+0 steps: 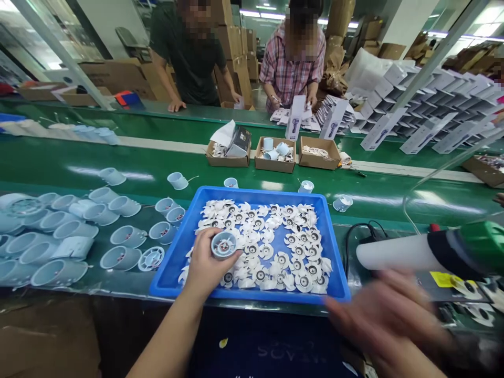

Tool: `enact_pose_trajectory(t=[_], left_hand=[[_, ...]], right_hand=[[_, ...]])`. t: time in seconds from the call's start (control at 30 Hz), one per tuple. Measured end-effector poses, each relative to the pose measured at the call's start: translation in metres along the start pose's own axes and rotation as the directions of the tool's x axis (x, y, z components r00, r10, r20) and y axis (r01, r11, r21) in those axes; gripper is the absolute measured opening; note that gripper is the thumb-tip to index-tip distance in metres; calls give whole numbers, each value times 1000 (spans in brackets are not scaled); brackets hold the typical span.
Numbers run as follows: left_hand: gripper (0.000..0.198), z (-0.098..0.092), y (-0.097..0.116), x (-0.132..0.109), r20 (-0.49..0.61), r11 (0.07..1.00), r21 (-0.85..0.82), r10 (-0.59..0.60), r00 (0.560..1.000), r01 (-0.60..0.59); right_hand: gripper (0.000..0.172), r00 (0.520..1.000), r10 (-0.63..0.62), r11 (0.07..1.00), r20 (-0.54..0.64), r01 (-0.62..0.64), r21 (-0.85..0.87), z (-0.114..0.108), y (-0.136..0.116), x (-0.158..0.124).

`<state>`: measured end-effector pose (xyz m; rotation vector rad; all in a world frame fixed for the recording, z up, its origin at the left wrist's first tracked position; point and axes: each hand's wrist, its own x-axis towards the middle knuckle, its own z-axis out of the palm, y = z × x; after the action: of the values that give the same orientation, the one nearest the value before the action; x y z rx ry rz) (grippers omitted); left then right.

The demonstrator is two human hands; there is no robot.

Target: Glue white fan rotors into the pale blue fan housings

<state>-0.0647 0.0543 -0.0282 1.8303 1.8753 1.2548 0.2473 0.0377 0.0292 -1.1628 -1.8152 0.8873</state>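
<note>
My left hand (210, 262) is closed around a light-blue plastic fan housing (224, 244), its open end facing up and small red and white parts showing inside. It is above a blue tray (340, 286) full of white fan impellers (260, 274) with dark ring-shaped hubs. My right hand (388, 310) is off the tray's lower right corner, smeared by motion, so I cannot make out its fingers or anything in them. Just above it lies a white cylinder (394, 253) with a black band and a green end.
Many light-blue housings (65, 229) crowd the bench at left. Several more stand on the green conveyor (157, 157) beyond the tray. Small cardboard boxes (274, 164) of parts stand farther back. Two people (293, 63) work opposite, beside stacked white cartons (425, 100). Black cable (348, 236) curves right of the tray.
</note>
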Motion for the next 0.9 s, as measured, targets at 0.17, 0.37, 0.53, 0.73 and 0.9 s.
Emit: enact_pose_trajectory(t=[0.17,0.37,0.53,0.73,0.9], left_hand=[[53,0,6,-1,180,990,63,110,978,-123],[62,-5,4,-7,244,996,-12,92,965,-92],[67,-14,10,-17,159,992,-118,-17,987,36],[59,-21,31,-27,358,971,-234,135,924,-51],[65,-17,49,-25,404,941,-250,316,859,-228]], right_hand=[[16,867,-56,841,496,308,-444,71,33,92],[17,811,174,744,559,264,-614,111,47,124],[21,825,224,932,519,-27,-361,89,27,100],[50,769,211,807,603,-485,336,57,7,43],[53,775,224,517,591,-609,602,62,8,19]])
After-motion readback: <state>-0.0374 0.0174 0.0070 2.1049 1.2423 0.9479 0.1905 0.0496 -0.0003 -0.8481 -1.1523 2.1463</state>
